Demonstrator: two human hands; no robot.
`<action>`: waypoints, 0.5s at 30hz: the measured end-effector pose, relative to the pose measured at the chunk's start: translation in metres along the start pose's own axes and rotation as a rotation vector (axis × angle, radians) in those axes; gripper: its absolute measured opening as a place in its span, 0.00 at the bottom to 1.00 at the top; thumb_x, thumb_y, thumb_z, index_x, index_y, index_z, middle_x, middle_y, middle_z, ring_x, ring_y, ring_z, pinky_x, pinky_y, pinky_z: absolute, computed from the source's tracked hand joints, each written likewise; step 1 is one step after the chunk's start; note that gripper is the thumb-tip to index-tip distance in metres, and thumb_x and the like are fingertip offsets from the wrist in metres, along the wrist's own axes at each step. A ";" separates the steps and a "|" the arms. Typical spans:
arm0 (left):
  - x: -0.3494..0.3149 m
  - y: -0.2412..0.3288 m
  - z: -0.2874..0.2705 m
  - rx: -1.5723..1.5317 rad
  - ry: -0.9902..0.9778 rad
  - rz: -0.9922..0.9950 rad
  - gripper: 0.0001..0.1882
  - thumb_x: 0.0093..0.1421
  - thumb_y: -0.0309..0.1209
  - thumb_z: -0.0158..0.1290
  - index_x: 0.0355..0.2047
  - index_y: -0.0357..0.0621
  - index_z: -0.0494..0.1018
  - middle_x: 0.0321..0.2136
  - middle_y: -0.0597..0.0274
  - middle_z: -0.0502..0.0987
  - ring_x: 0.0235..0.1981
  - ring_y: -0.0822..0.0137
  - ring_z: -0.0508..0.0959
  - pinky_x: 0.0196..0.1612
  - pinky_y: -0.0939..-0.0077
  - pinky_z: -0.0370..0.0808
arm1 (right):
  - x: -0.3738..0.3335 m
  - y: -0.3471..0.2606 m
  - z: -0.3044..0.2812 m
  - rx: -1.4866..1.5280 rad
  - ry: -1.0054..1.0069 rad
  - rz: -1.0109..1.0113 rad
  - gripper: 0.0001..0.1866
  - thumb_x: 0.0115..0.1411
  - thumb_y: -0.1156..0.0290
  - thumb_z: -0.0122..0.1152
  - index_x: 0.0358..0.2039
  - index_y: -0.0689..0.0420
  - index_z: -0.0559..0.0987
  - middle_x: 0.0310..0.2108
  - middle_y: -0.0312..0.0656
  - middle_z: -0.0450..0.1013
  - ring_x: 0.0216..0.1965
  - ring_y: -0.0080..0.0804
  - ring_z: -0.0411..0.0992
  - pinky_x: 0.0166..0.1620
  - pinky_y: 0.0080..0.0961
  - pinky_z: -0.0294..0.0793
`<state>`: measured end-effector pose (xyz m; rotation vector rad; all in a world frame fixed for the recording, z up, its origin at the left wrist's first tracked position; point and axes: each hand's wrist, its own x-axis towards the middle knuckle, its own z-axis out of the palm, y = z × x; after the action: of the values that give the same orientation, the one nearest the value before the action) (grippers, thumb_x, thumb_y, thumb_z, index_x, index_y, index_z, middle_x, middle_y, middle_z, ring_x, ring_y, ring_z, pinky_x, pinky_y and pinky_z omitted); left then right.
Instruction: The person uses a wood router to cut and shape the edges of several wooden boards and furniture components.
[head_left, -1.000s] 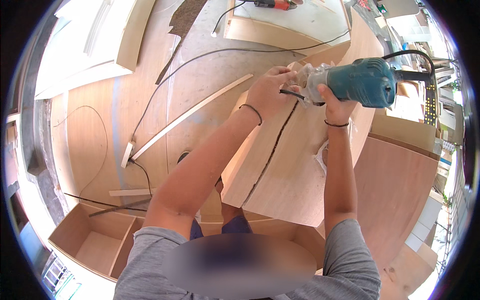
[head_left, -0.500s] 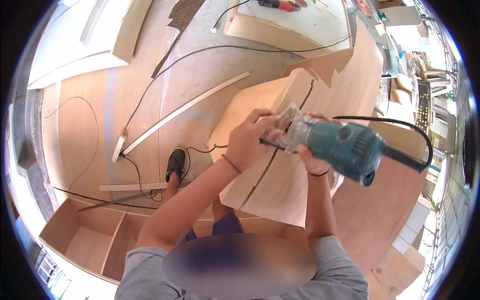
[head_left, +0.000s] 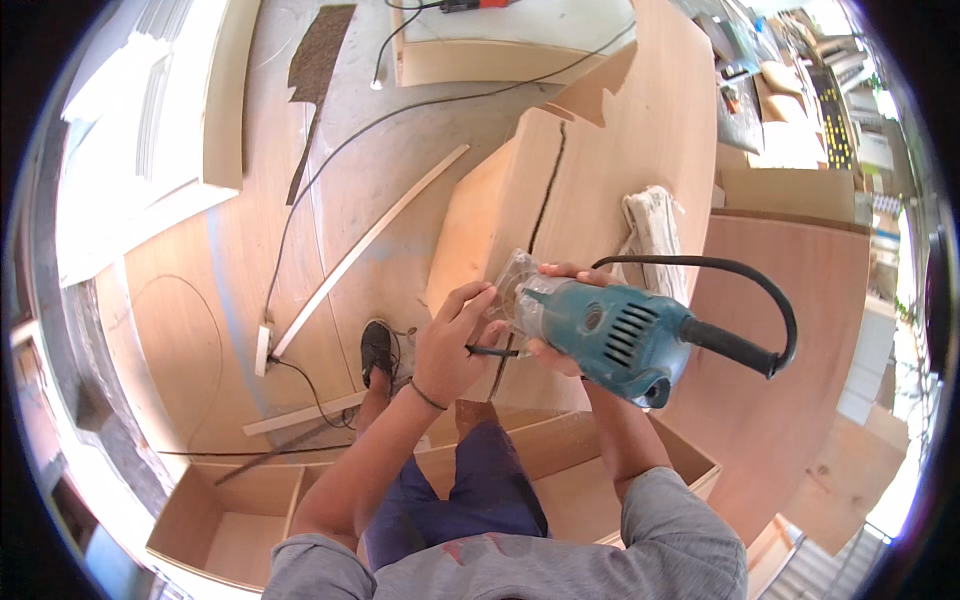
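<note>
Router: it is blue, with a clear base (head_left: 518, 285); the router (head_left: 625, 335) lies tilted in front of the person, above the near part of the wooden box, its base toward the left and its body toward the right.
Right hand: this hand (head_left: 556, 358) is clamped on the router close to the base; fingertips show at the upper side and the thumb at the lower side, the rest is hidden.
Left hand: this hand (head_left: 452, 345) is at the base, index finger and thumb bent toward it; I cannot tell if they close on something.
Rod: a thin black rod (head_left: 493, 351) reaches from the left hand to the base side.
Cord: the black cord (head_left: 788, 315) leaves the router's rear and bends back above it.
Box: a dark groove (head_left: 545, 195) runs along the top of the wooden box (head_left: 605, 165).
Cloth: a white bundle (head_left: 652, 235) rests on the box, right of the groove.
Floor: a pale strip (head_left: 370, 250) lies slanted, one end near the power socket (head_left: 263, 350).
</note>
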<state>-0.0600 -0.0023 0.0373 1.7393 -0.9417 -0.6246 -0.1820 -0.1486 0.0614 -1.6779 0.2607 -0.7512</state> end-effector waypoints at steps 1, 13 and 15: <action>-0.004 0.001 -0.003 0.018 -0.011 0.001 0.20 0.54 0.25 0.59 0.49 0.40 0.72 0.46 0.54 0.74 0.24 0.67 0.74 0.29 0.77 0.71 | -0.004 -0.004 0.003 -0.016 0.001 0.038 0.45 0.41 0.72 0.77 0.57 0.50 0.60 0.53 0.47 0.66 0.56 0.44 0.67 0.56 0.43 0.69; -0.057 0.015 -0.017 0.088 -0.120 -0.042 0.20 0.56 0.25 0.57 0.50 0.38 0.71 0.50 0.54 0.72 0.24 0.67 0.75 0.28 0.77 0.72 | -0.050 -0.009 0.017 0.015 0.028 0.081 0.20 0.54 0.71 0.62 0.48 0.59 0.72 0.48 0.52 0.72 0.48 0.46 0.74 0.49 0.34 0.74; -0.065 0.014 -0.018 0.047 -0.140 -0.089 0.20 0.57 0.25 0.56 0.50 0.37 0.71 0.51 0.53 0.72 0.24 0.69 0.74 0.27 0.78 0.72 | -0.054 -0.010 0.022 0.029 0.030 0.095 0.20 0.54 0.71 0.62 0.47 0.59 0.73 0.47 0.51 0.73 0.47 0.46 0.74 0.49 0.34 0.74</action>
<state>-0.0861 0.0586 0.0552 1.8055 -0.9860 -0.7962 -0.2124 -0.0987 0.0510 -1.6161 0.3465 -0.7058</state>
